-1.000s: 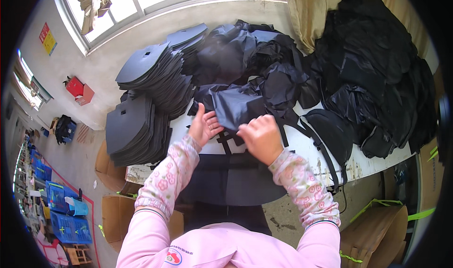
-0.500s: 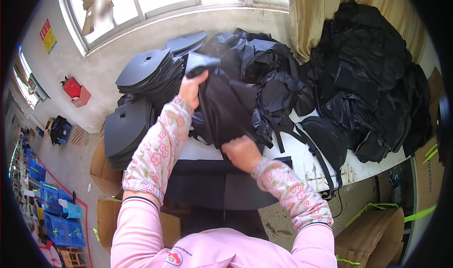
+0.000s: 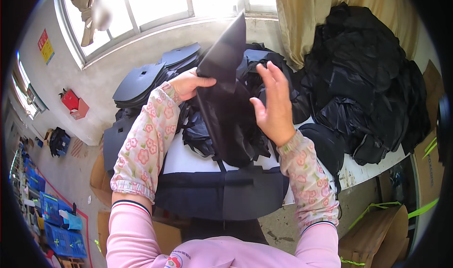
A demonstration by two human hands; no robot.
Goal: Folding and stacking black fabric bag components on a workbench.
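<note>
My left hand (image 3: 188, 83) grips the edge of a black fabric piece (image 3: 226, 98) and holds it up over the table. The piece rises to a point near the window and hangs down in front of me. My right hand (image 3: 272, 103) is open with its fingers spread, its palm against the right side of the lifted piece. Below it a flat dark navy panel (image 3: 222, 192) lies over the near edge of the white table (image 3: 188, 157).
Stacks of stiff dark cut panels (image 3: 141, 79) stand at the left rear. A large heap of black bags (image 3: 368, 79) fills the right. A yellow curtain (image 3: 311, 13) hangs by the window. Cardboard boxes (image 3: 373, 235) and blue crates (image 3: 56, 221) sit on the floor.
The black piece has gone from lying on the table to being raised high. My left hand lifted it, and my right hand let go and opened against it.
</note>
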